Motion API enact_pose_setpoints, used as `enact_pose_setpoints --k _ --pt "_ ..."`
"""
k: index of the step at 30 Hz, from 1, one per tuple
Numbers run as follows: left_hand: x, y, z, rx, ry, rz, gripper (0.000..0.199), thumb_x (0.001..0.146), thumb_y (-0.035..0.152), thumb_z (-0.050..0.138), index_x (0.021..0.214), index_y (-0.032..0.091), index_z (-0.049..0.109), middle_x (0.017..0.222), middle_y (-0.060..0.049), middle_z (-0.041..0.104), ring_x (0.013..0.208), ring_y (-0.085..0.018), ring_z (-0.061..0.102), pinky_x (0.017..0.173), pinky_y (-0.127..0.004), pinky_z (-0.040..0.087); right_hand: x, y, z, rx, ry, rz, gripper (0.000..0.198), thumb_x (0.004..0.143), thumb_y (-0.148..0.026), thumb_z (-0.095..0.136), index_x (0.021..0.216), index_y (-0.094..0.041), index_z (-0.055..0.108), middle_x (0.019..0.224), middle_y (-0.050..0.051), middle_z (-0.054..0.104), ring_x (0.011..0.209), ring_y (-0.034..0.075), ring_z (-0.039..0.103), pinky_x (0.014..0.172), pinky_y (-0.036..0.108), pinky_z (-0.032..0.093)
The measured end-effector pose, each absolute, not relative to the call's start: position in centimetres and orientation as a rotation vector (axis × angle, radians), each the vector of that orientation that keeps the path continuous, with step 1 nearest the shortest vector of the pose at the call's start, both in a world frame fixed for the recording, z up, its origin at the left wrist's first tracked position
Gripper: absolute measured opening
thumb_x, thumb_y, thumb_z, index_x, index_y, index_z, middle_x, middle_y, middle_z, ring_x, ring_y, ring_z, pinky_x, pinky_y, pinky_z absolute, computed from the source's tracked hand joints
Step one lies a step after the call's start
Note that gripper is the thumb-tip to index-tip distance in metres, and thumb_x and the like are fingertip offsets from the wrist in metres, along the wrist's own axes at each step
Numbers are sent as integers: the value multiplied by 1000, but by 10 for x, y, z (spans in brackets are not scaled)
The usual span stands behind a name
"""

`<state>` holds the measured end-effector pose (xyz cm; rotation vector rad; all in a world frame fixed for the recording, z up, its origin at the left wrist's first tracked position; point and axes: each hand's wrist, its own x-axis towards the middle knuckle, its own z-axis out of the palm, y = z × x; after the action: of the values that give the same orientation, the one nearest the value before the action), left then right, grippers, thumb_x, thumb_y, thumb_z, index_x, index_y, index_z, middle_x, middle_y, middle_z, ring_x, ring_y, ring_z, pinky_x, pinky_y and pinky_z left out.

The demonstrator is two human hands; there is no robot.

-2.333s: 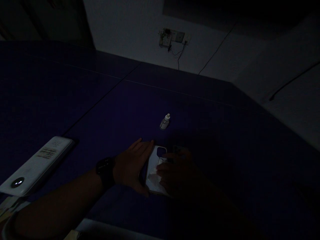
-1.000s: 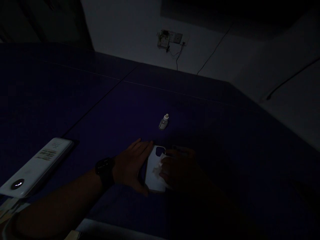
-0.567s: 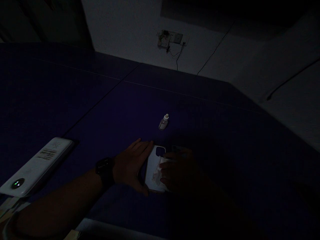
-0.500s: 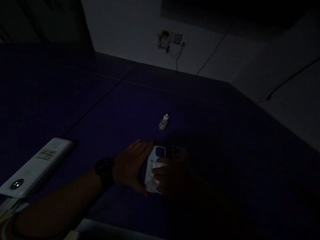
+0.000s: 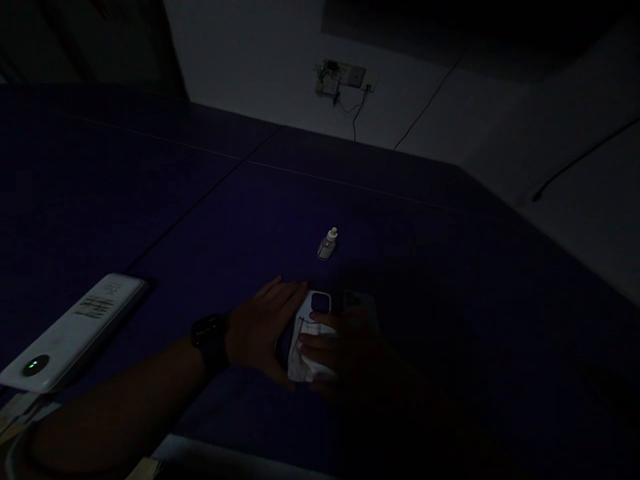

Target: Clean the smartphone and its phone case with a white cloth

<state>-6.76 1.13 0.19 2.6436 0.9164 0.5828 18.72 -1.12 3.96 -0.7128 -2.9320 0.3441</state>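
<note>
A pale phone case (image 5: 306,303) lies on the dark blue tabletop, its camera cutout towards the far end. My left hand (image 5: 257,330), with a black watch on the wrist, spans the case's left side, fingertips at its far end and thumb at its near end. With spread fingers, my right hand (image 5: 345,347) presses a folded white cloth (image 5: 306,363) onto the case; its palm is lost in shadow. Partly under that hand, a phone (image 5: 367,303) with a camera bump lies to the right of the case. Beyond them stands a small clear bottle (image 5: 327,249) with a white cap.
To the left lies a large white power bank (image 5: 83,327) with a lit round display, cables at its near end. Wall sockets (image 5: 345,77) with plugs and cords sit beyond the table's far edge. The room is very dark.
My right hand and the cloth have shifted slightly left and away from me over the case. The left hand keeps its place.
</note>
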Motion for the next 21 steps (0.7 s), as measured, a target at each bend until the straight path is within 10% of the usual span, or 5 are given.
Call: enact_pose_setpoints --k 21 --pt "-67 11 3 2672 921 557 143 59 92 63 159 14 -4 153 -30 37 138 -48 42 116 -69 24 181 -9 25 -486 -3014 132 32 102 -42 54 124 -22 66 128 0 72 124 20 59 97 35 44"
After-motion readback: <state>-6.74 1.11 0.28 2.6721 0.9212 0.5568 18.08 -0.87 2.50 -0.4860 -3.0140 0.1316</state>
